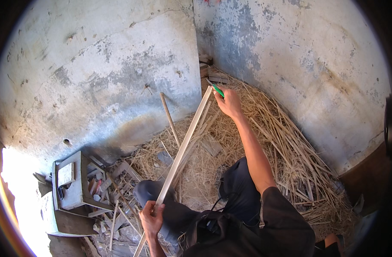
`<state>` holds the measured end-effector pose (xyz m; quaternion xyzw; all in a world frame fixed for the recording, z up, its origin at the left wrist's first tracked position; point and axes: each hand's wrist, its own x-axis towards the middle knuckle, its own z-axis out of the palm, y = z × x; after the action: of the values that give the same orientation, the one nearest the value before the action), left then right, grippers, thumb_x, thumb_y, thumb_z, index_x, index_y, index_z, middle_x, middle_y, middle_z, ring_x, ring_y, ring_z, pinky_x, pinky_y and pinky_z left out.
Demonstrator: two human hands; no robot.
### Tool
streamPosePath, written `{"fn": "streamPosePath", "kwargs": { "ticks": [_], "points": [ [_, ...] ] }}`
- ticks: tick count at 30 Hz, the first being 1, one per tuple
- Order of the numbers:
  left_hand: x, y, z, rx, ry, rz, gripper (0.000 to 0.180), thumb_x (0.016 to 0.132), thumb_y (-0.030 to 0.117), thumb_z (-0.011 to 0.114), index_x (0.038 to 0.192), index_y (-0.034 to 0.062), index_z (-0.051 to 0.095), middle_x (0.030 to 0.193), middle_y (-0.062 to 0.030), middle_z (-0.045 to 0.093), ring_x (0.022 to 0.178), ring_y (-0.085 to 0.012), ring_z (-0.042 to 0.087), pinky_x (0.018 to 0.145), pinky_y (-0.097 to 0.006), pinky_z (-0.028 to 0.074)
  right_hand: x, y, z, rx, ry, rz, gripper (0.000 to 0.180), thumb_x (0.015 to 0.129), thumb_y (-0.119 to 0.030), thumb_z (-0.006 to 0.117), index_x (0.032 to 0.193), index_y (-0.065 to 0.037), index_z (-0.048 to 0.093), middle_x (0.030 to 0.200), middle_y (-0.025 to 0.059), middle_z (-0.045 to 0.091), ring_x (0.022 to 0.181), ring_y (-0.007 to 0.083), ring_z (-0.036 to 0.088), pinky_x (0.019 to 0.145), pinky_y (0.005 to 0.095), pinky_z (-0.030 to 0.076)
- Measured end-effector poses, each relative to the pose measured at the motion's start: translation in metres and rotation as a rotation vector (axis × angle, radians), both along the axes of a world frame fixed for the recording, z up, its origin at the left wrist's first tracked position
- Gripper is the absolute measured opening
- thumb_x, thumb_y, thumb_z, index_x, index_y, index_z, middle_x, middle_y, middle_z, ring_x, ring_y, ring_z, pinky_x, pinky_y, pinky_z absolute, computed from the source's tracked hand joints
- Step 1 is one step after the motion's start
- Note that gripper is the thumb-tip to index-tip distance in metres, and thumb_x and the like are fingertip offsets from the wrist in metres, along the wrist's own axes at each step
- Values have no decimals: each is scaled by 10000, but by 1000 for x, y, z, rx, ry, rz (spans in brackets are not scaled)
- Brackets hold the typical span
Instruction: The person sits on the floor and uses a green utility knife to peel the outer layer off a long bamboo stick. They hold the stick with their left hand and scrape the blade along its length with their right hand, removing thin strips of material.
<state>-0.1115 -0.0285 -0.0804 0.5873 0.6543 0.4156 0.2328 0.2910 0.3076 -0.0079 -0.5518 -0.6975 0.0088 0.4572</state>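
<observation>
A long, pale, flat strip of wood or bamboo (181, 152) slants from the lower left up to the middle of the view. My left hand (152, 217) is closed around its lower part, beside my left knee, and the strip's near end runs on below the wrist. With arm stretched forward, my right hand (229, 103) grips a green-handled knife (218, 90). Its short blade is at the strip's far tip, pointing up and left; whether it touches the wood I cannot tell.
Shavings (191, 171) and loose strips (286, 145) cover the floor around my legs. A stick (170, 120) leans near the left wall (119, 64). A battered wooden box-like frame (78, 182) stands at lower left among scraps. Another wall (298, 73) closes the right side.
</observation>
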Motion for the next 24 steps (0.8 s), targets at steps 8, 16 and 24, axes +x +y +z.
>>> {"fn": "streamPosePath", "kwargs": {
  "ticks": [8,16,24],
  "points": [
    [-19,-7,-3,-33,16,5,195,922,125,838,936,-18,707,658,-93,654,576,-111,574,552,-314,449,5,-5,0,-70,-150,-67,277,1027,-200,717,1264,-93,813,600,59,628,511,218,574,517,389,460],
    [-51,-10,5,-65,-18,2,170,929,97,819,960,-33,714,681,-74,681,594,-109,596,548,-298,459,19,-3,-3,-72,-154,-108,321,1041,-118,680,1333,-198,784,678,12,655,499,113,492,475,331,415],
    [-76,-22,19,-94,-242,208,195,1042,184,717,997,6,653,696,8,638,605,-21,503,536,-229,369,74,-7,-10,-270,64,-144,351,1086,-260,678,1433,-236,724,793,3,658,591,96,514,550,325,427]
  ]
}}
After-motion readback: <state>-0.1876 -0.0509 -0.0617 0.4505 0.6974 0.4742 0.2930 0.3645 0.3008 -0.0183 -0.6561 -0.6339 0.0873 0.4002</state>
